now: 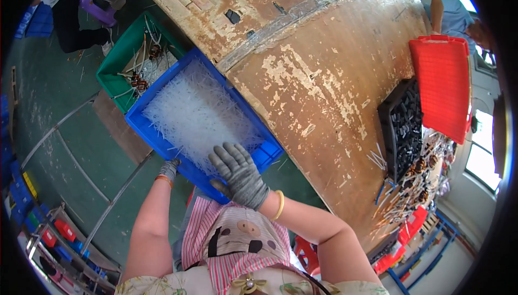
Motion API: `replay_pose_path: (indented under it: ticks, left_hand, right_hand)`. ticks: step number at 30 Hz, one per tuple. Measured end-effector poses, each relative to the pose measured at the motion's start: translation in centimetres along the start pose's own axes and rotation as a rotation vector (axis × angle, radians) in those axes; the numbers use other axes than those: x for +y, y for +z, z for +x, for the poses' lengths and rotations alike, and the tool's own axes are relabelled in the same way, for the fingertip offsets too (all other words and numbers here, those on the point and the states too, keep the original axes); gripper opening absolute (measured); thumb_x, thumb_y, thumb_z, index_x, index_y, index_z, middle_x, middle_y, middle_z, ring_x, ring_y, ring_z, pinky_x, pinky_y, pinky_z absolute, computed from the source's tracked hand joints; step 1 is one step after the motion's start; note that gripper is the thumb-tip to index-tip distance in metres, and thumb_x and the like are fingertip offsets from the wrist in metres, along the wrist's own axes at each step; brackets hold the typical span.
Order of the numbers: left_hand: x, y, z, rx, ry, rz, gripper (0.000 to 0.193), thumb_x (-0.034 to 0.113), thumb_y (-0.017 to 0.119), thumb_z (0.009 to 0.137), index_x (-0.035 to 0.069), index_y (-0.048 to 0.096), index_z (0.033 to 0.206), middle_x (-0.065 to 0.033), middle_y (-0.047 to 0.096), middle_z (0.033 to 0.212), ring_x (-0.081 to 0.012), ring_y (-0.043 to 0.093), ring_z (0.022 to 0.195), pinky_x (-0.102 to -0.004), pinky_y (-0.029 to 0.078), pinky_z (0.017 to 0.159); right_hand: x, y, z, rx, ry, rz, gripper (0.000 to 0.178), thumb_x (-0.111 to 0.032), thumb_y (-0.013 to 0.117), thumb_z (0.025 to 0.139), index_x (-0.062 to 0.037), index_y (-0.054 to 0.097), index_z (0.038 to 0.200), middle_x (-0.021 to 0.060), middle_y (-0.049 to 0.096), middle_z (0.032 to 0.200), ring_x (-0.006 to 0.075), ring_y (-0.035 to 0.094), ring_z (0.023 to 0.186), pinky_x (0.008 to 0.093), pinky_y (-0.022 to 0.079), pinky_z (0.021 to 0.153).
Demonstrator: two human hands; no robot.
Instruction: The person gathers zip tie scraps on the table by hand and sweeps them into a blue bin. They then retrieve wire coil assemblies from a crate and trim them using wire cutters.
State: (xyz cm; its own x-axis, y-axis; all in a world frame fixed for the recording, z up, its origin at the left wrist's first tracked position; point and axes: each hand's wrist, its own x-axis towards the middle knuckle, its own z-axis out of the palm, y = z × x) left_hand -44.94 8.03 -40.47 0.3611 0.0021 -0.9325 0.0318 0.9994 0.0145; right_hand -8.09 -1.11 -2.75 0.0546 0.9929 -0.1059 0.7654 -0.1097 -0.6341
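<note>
A blue plastic bin [267,153] full of thin, clear, straw-like tubes [197,109] lies tilted in front of me, beside the table corner. My left hand [170,170], in a grey glove, grips the bin's near left side; its fingers are partly hidden by the bin. Over the near right end of the bin is my right hand [237,176], also gloved in grey. Its fingers are spread and hold nothing, and its palm faces down. Whether it touches the tubes I cannot tell.
A worn wooden table [324,95] fills the right. On it are a black tray [399,133] of small black parts, a red crate [442,87] and heaped wired coils [415,179]. A green bin [110,74] with coils adjoins the blue one. Other people are at the far left and right.
</note>
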Motion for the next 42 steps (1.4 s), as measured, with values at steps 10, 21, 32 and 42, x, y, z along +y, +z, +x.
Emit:
replay_pose_path:
  ticks: [10,21,32,42]
  left_hand:
    - [0.1,3.9,-9.7,0.589,0.334,0.343,0.031,0.012,0.071,0.076,0.003,0.061,0.104,-0.0116,0.064,0.089,-0.0282,0.063,0.077,-0.0441,0.058,0.06]
    - [-6.2,8.2,-20.1,0.489,0.28,-0.048,0.037,-0.001,0.066,0.076,0.007,0.055,0.111,-0.0149,0.057,0.106,-0.0322,0.057,0.097,-0.0557,0.053,0.083]
    - [-13.1,3.9,-20.4,0.291,0.267,-0.032,0.042,-0.003,0.063,0.073,0.004,0.054,0.114,-0.0157,0.058,0.107,-0.0357,0.057,0.099,-0.0574,0.054,0.081]
    - [-20.0,5.7,-20.4,0.516,0.192,0.261,0.037,-0.005,0.062,0.073,0.003,0.055,0.109,-0.0142,0.059,0.101,-0.032,0.06,0.086,-0.0471,0.057,0.073]
  right_hand:
    - [7.5,15.6,-15.9,0.243,1.61,1.266,0.073,-0.037,0.074,0.08,-0.0029,0.043,0.136,0.0202,0.048,0.135,0.0349,0.054,0.115,0.0463,0.044,0.097]
    - [12.5,27.7,-22.0,0.184,1.365,1.075,0.042,-0.008,0.074,0.075,-0.0012,0.059,0.113,0.0146,0.067,0.102,0.0272,0.064,0.086,0.0408,0.055,0.076]
    - [7.8,32.8,-32.8,0.4,1.304,0.899,0.051,-0.012,0.079,0.069,0.0019,0.06,0.114,0.0161,0.068,0.099,0.0284,0.066,0.089,0.0409,0.053,0.082]
    - [-0.3,23.2,-39.1,0.266,1.586,0.9,0.048,-0.027,0.078,0.07,-0.0073,0.064,0.111,0.0135,0.07,0.099,0.0289,0.066,0.089,0.0391,0.051,0.081]
